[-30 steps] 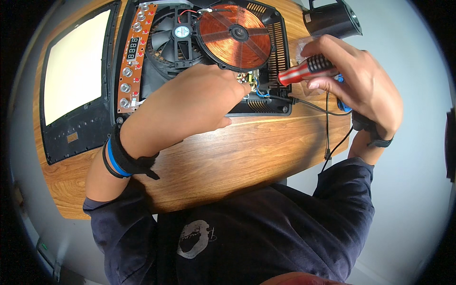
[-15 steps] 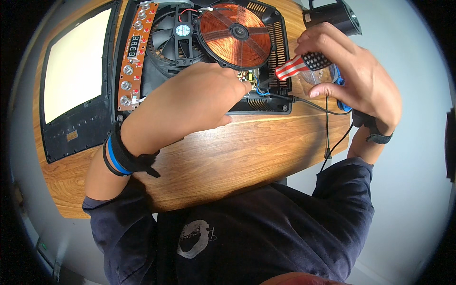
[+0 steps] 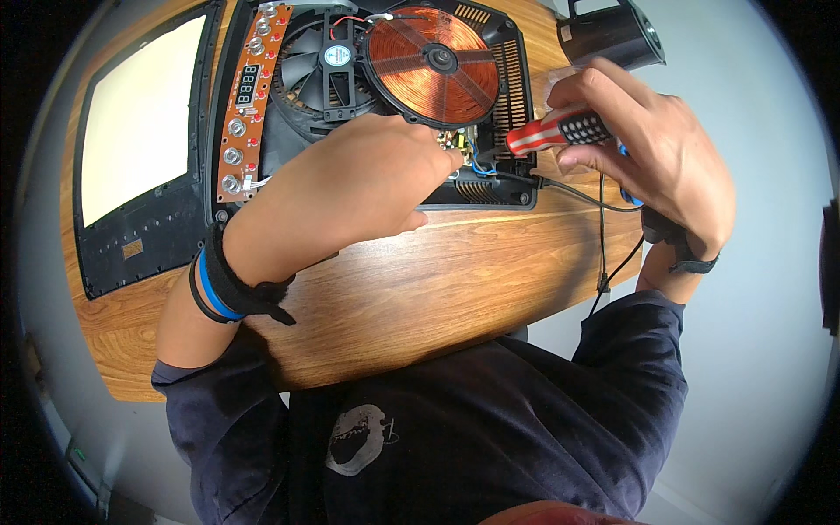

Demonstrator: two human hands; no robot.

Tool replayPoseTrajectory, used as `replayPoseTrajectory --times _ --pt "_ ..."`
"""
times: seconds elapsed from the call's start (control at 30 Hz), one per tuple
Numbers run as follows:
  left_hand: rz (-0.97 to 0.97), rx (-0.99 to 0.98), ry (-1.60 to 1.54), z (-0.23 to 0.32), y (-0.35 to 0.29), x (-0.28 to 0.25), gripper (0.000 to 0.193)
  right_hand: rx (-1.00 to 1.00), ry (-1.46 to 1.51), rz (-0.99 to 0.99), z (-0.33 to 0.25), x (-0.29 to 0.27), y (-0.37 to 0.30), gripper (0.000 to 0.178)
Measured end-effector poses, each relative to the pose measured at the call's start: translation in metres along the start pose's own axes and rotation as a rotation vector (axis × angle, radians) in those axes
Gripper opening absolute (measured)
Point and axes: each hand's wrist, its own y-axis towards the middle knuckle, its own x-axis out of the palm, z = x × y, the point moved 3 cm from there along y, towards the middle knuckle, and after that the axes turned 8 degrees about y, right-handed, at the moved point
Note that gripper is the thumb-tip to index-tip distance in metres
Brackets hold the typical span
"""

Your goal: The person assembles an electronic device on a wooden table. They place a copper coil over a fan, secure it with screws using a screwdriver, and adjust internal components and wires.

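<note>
An opened induction cooker lies on the table, its copper coil and black fan exposed. My left hand reaches over its near edge, fingers curled down beside a small circuit board below the coil. Whatever these fingers grip is hidden beneath the hand. At the cooker's right side, my right hand is closed round a screwdriver with a red, white and black patterned handle. The tool lies nearly level and points left toward the blue wires; its tip is hard to make out.
Left of the cooker lies its detached top panel. An orange control board runs along the left inner side. A black power cord leaves at the right. A dark jug stands at the back right of the wooden table.
The screwdriver handle has turned in my right hand and shows a different part of its pattern. My right fingers have shifted and closed more around it. My left hand has stayed in place.
</note>
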Motion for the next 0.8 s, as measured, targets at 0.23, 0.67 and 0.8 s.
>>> replayPoseTrajectory --times 0.23,0.67,0.8 --pt "0.008 0.015 -0.014 -0.001 0.000 0.001 0.058 -0.102 0.091 0.019 -0.004 -0.006 0.006 0.051" --pt "0.065 0.044 -0.028 -0.003 -0.003 0.002 0.057 -0.063 0.093 0.005 0.004 -0.002 0.004 0.053" --pt "0.056 0.040 -0.024 -0.004 -0.004 0.003 0.057 -0.025 0.029 0.015 0.000 -0.002 0.004 0.049"
